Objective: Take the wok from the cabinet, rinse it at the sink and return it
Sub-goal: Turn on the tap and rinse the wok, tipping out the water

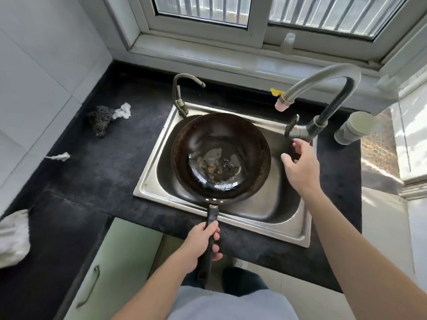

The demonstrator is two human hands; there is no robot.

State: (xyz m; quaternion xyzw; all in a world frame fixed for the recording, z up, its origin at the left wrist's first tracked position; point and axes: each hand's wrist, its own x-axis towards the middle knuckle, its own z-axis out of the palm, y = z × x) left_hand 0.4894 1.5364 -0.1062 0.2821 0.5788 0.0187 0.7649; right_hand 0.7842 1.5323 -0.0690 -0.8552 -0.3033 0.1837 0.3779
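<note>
Dark round steel wok [220, 155] over stainless sink [147, 188], handle at 6 o'clock, left hand [203, 241] wrapped round it. Empty right hand [300, 163] open by grey gooseneck tap [302, 131] lever, 3 o'clock. Risks: spout sits past rim at 1 o'clock, stream may miss; one-handed hold may tip under water load.

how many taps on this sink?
2. A small gooseneck tap at the sink's back-left corner; a large flexible-neck faucet on its right rim, just beyond the right hand. None looks hidden, though the wok covers part of the basin.
</note>
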